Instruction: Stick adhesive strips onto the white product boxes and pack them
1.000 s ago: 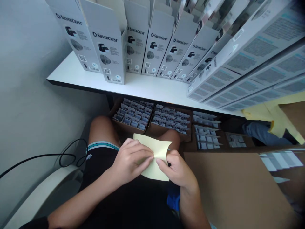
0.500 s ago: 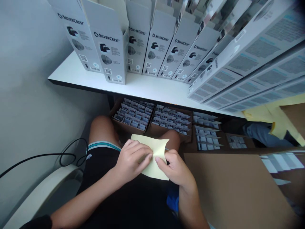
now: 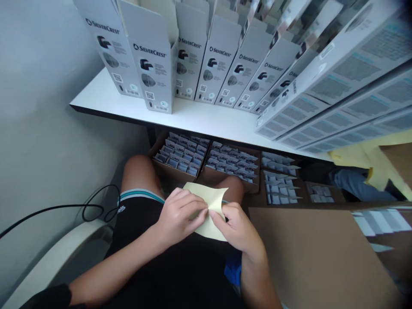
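Note:
Over my lap I hold a pale yellow sheet of paper (image 3: 210, 195), slightly curved and creased near its middle. My left hand (image 3: 184, 210) is closed on its left part, thumb and fingertips pinching near the centre. My right hand (image 3: 237, 225) grips the right side, with the thumb on top and the fingers curled behind the sheet. The two thumbs are close together at the crease. Part of the paper's left side is hidden under my left hand.
Several grey SilverCrest boxes (image 3: 154, 73) with raised flaps stand on the white table (image 3: 193, 118). Below are cartons of folded pieces (image 3: 182, 152). A large brown cardboard carton (image 3: 309, 249) is at my right, a black cable (image 3: 64, 207) at left. Yellow material (image 3: 357, 150) lies far right.
My left hand has slid slightly right along the paper, bringing its fingertips nearer my right thumb. The paper's left edge shows less. The view has shifted a little.

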Motion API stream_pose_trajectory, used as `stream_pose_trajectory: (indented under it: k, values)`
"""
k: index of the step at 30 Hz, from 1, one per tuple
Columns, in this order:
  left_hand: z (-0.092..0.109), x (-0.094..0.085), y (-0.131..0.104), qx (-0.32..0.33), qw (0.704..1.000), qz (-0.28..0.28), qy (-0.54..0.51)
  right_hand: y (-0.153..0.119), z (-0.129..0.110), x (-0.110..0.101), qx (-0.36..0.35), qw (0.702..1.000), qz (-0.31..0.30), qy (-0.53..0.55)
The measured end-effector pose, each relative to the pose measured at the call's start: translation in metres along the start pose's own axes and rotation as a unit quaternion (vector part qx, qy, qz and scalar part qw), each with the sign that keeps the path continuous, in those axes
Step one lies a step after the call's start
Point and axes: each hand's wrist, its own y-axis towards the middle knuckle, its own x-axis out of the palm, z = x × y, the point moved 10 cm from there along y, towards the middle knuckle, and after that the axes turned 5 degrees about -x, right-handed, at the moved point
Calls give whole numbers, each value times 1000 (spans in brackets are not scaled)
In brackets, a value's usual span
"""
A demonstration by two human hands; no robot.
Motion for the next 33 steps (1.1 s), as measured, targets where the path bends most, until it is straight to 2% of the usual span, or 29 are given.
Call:
stream_pose_trajectory:
  k: [5,8,11,13,16,20,22,24,26,28,29,31,33]
  values:
    - [-21,0,3,-89,991,-5,-103,2,1,-4,-1,1000,-7,20]
    - [-47,-12,-1,-156,971,36,-179,-1,3,-12,-19,999,-2,49]
    - [-68,-28,-6,-183,952,51,-241,-10,11,-22,-45,992,21,115]
    - [-71,-33,-3,-172,952,6,-253,-17,20,-31,-58,984,55,161]
    - [-64,-31,3,-154,951,-118,-240,-16,30,-46,-78,973,94,197]
    - [-53,-23,7,-139,911,-263,-284,16,21,-72,-125,964,36,231]
    - [-54,-21,5,-120,901,-303,-286,38,16,-92,-136,955,5,262]
    - [-64,-20,-2,-108,896,-316,-292,62,20,-109,-109,949,-17,295]
    - [-83,-18,-17,-124,883,-309,-329,87,27,-124,-69,945,-19,319]
    - [-114,-17,-33,-191,864,-254,-391,112,33,-137,-49,944,1,327]
    - [-132,-18,-41,-234,848,-205,-430,125,34,-143,-48,944,14,326]
    - [-157,-22,-54,-293,796,-98,-520,146,36,-151,-45,946,35,320]
    - [-169,-25,-58,-322,739,-10,-592,163,40,-156,-37,948,57,310]
